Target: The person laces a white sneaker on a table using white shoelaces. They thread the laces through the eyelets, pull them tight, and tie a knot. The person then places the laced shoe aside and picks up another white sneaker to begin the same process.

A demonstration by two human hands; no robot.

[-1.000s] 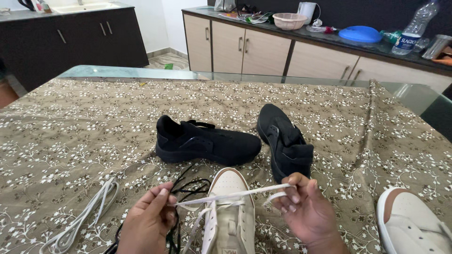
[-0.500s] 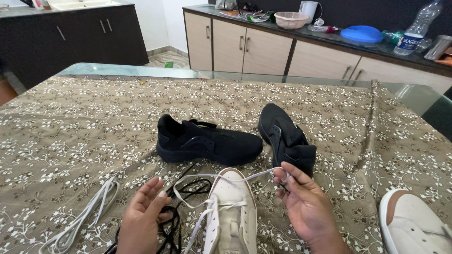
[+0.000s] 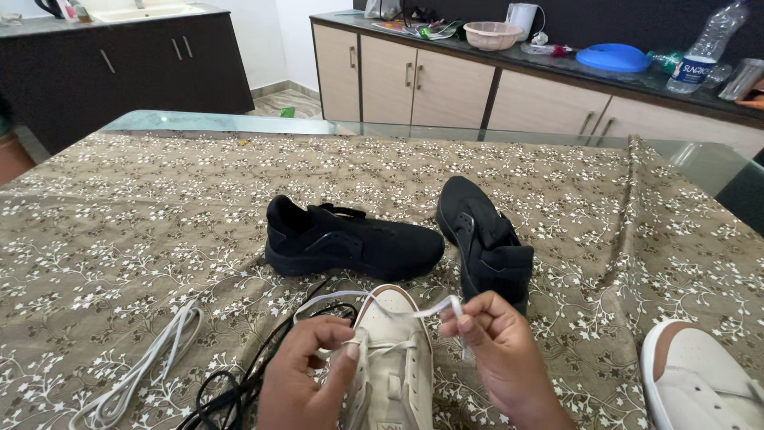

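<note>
White lace (image 3: 414, 310) pinched in right hand (image 3: 497, 350) fingers, left hand (image 3: 306, 378) on shoe (image 3: 394, 366).

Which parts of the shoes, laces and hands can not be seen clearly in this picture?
- White sneaker: heel cut off by the bottom edge, head view.
- Second white sneaker: cut off by the bottom right corner.
- Left hand: covers where the white lace enters the eyelets.
- Right hand: fingers hide the lace end.
- Black laces: partly hidden behind the left hand.

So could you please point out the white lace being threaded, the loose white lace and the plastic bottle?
threaded white lace (image 3: 414, 310), head view, stretch above the shoe's toe
loose white lace (image 3: 151, 362), head view, middle of the bundle
plastic bottle (image 3: 700, 49), head view, its body
</note>
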